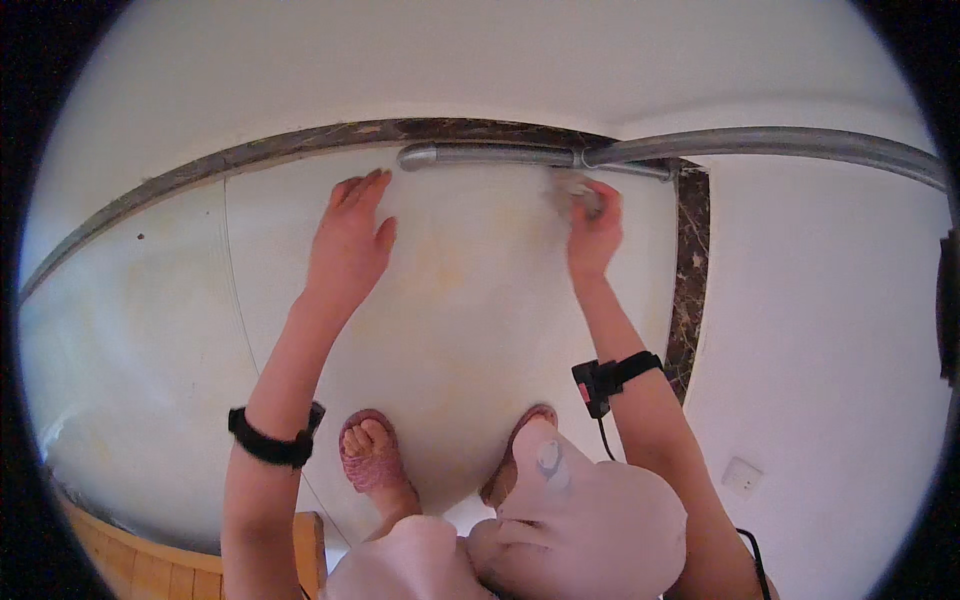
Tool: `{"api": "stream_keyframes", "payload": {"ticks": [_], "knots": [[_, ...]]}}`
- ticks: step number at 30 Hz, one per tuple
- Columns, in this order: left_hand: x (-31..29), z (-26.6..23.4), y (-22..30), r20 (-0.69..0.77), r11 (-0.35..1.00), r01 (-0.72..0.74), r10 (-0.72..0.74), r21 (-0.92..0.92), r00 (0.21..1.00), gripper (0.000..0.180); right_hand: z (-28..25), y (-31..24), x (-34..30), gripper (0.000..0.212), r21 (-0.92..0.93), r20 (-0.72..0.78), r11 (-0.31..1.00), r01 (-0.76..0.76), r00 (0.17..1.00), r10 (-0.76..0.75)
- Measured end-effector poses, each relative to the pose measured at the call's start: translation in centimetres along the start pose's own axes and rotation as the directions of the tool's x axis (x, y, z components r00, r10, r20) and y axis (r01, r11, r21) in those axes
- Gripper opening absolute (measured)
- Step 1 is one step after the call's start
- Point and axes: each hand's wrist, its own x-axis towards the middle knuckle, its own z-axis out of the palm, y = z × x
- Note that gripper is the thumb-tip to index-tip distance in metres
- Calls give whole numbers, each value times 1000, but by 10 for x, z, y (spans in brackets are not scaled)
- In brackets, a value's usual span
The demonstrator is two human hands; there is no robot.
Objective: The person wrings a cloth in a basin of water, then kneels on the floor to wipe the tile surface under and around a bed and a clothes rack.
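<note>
My left hand [354,228] hovers over the pale floor, just left of the rounded end of a grey metal tube [490,154]. Its fingers are stretched out and the thumb stands apart; nothing is in it. My right hand [596,228] is curled round a crumpled greyish cloth [572,192], smeared by motion, just below the joint of the tube. Whether the cloth touches the tube or the floor I cannot tell. From that joint a longer grey pole [760,142] runs off to the right.
Dark marbled skirting [692,260] edges the floor along the walls. My feet in pink slippers [372,455] stand below. A slatted wooden piece [130,550] is at lower left, a wall socket [742,477] at lower right. Black straps [640,368] band both forearms.
</note>
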Motion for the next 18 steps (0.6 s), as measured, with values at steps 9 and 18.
{"api": "stream_keyframes", "payload": {"ticks": [9, 18], "knots": [[24, 46, 0, -97, 994, -90, 83, -64, 992, 59, 6, 32, -4, 39, -143, 6, 984, -110, 994, 112], [30, 52, 12, -43, 998, -57, 56, -28, 997, 68, 61, -37, -28, 44, -124, -4, 988, 89, 996, -90]]}}
